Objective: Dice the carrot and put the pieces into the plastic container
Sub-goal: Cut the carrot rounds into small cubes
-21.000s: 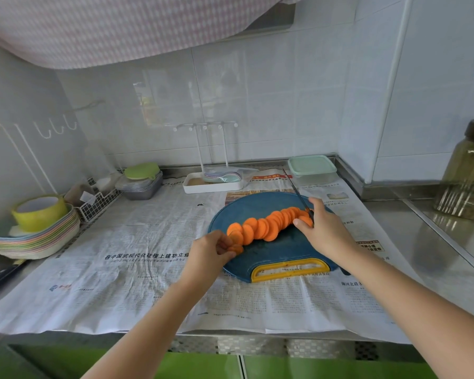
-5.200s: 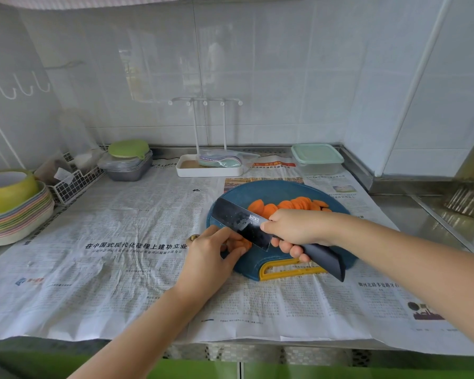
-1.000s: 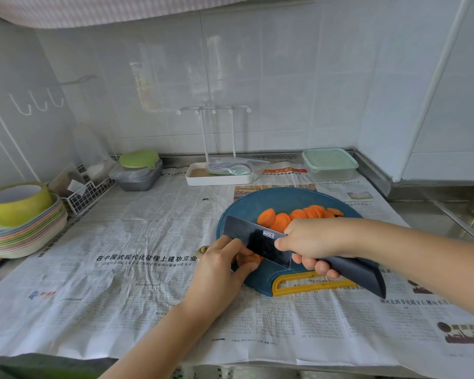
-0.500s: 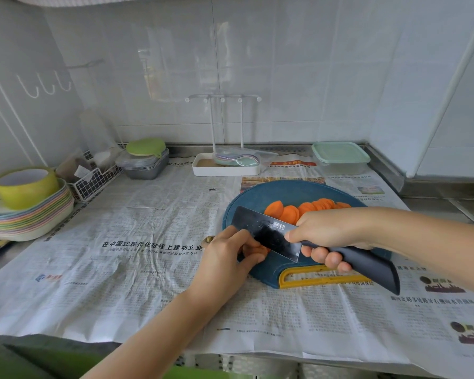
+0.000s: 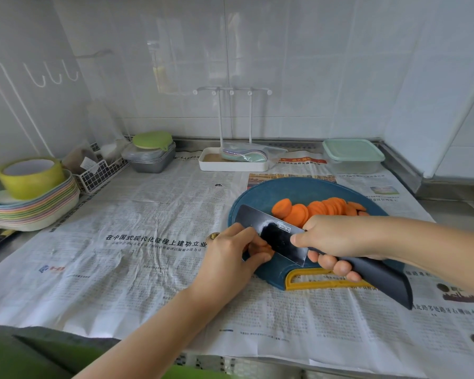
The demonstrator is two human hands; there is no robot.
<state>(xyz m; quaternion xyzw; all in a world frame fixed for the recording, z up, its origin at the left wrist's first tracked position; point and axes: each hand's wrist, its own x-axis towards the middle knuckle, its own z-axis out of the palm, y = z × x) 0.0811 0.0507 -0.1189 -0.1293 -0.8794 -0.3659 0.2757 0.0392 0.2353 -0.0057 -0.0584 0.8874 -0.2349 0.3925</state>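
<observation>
A row of orange carrot slices lies on the round blue cutting board. My right hand grips the dark handle of a wide-bladed knife, its blade down on the board's left front part. My left hand sits right beside the blade with curled fingers holding a few carrot slices, mostly hidden by the fingers and blade. The plastic container with a pale green lid stands at the back right, near the wall corner.
Newspaper covers the counter. A white tray with a rack stands at the back centre. A grey lidded tub, a wire basket and stacked coloured plates with a yellow bowl line the left side.
Hands and knife stay at the same spot on the board's left front over the last second; the blade has shifted slightly. My view has tilted a little.
</observation>
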